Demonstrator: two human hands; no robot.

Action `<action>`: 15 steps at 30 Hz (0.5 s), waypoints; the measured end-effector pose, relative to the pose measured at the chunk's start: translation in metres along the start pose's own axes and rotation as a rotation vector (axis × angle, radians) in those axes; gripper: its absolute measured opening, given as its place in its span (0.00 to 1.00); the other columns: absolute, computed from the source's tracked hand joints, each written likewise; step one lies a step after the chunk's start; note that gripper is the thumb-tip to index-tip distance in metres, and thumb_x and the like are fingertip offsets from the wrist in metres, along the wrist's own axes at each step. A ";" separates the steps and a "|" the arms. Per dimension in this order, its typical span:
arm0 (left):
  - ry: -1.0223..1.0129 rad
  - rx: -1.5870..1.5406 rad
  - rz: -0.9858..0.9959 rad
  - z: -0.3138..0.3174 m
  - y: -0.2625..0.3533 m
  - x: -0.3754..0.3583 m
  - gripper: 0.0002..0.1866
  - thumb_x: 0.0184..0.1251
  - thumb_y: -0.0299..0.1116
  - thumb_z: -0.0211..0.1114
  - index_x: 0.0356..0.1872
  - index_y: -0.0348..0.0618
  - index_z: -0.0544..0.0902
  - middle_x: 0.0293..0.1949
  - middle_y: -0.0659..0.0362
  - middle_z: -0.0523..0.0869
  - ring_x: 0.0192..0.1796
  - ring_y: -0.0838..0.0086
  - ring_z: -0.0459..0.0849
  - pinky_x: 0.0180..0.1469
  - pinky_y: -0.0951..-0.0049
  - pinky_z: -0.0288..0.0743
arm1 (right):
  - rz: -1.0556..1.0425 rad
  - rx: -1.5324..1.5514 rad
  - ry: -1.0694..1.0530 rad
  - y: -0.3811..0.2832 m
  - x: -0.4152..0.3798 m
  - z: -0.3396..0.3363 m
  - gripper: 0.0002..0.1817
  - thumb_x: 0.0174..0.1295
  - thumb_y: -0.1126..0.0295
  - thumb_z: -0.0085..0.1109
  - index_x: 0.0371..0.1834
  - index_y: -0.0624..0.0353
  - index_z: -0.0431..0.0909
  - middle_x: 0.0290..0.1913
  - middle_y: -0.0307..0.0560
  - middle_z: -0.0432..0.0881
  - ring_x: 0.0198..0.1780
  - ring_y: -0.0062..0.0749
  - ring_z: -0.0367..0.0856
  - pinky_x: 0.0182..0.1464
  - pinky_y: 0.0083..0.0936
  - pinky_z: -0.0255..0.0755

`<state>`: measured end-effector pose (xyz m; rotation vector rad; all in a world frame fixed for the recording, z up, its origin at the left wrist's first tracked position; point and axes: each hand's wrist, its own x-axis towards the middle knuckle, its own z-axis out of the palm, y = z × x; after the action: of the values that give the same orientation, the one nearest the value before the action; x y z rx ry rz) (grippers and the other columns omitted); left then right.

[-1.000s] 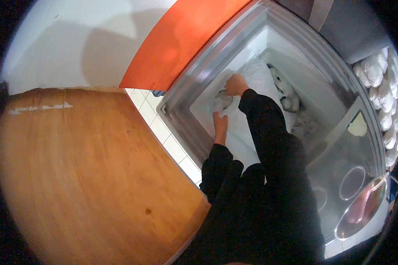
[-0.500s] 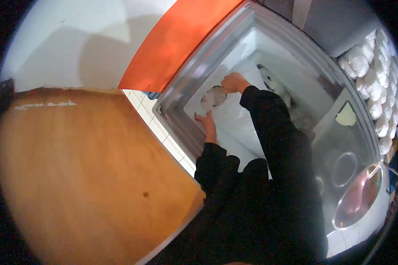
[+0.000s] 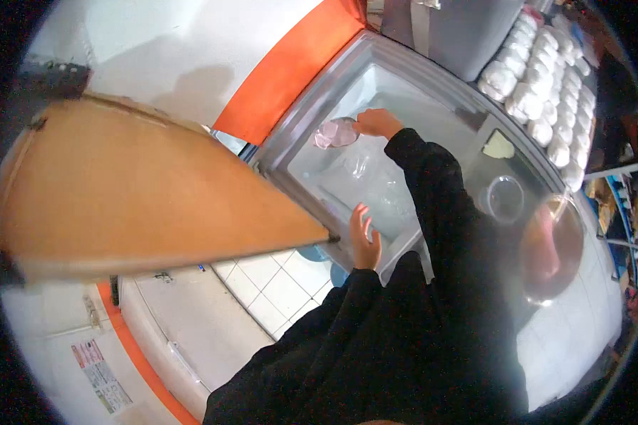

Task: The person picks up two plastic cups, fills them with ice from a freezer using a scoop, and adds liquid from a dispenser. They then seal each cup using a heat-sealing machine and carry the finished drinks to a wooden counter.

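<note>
My right hand (image 3: 378, 123) is closed around the end of a scoop (image 3: 335, 133) that holds pale, pinkish, ice-like pieces. Its handle is hidden in my fist. The scoop is inside an open chest freezer (image 3: 312, 85), above a clear plastic bag (image 3: 365, 170) whose contents I cannot make out clearly. My left hand (image 3: 366, 239) is open with fingers apart and holds nothing. It hovers by the freezer's near rim, apart from the scoop.
A transparent lid panel (image 3: 478, 159) covers the freezer's right part, with a round clear container (image 3: 505, 199) and a shiny bowl with something pink (image 3: 551, 251) over there. Wrapped white bundles (image 3: 539, 92) line the far right. A brown wooden board (image 3: 156, 191) juts toward the freezer's left corner.
My left hand has drawn back toward me, away from the scoop. The scoop now shows its pale pieces more plainly, still in my right hand. The camera view has shifted and turned.
</note>
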<state>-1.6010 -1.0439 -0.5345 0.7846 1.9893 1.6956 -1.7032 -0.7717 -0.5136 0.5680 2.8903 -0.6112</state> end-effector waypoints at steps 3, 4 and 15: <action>-0.132 -0.015 0.043 -0.007 0.022 -0.027 0.30 0.47 0.18 0.45 0.57 0.41 0.60 0.60 0.52 0.58 0.62 0.63 0.60 0.59 0.62 0.62 | 0.080 0.052 0.024 -0.014 -0.039 -0.032 0.24 0.54 0.52 0.39 0.34 0.59 0.79 0.37 0.55 0.80 0.40 0.49 0.79 0.42 0.39 0.71; -0.198 0.025 0.066 -0.009 0.026 -0.026 0.30 0.46 0.18 0.44 0.57 0.41 0.60 0.60 0.52 0.58 0.62 0.62 0.60 0.59 0.61 0.62 | 0.126 0.079 -0.005 -0.020 -0.056 -0.052 0.25 0.53 0.51 0.39 0.33 0.59 0.79 0.36 0.55 0.80 0.39 0.49 0.79 0.42 0.40 0.71; -0.589 -0.039 0.229 -0.014 0.048 -0.028 0.46 0.42 0.33 0.67 0.63 0.46 0.48 0.61 0.49 0.56 0.63 0.58 0.58 0.58 0.55 0.58 | -0.278 -0.281 0.286 0.014 -0.248 -0.119 0.05 0.53 0.70 0.47 0.29 0.53 0.73 0.27 0.48 0.75 0.35 0.44 0.76 0.35 0.35 0.70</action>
<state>-1.5810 -1.0680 -0.4864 1.3543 1.4986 1.3885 -1.4752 -0.7936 -0.3599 0.2324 3.2753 -0.1513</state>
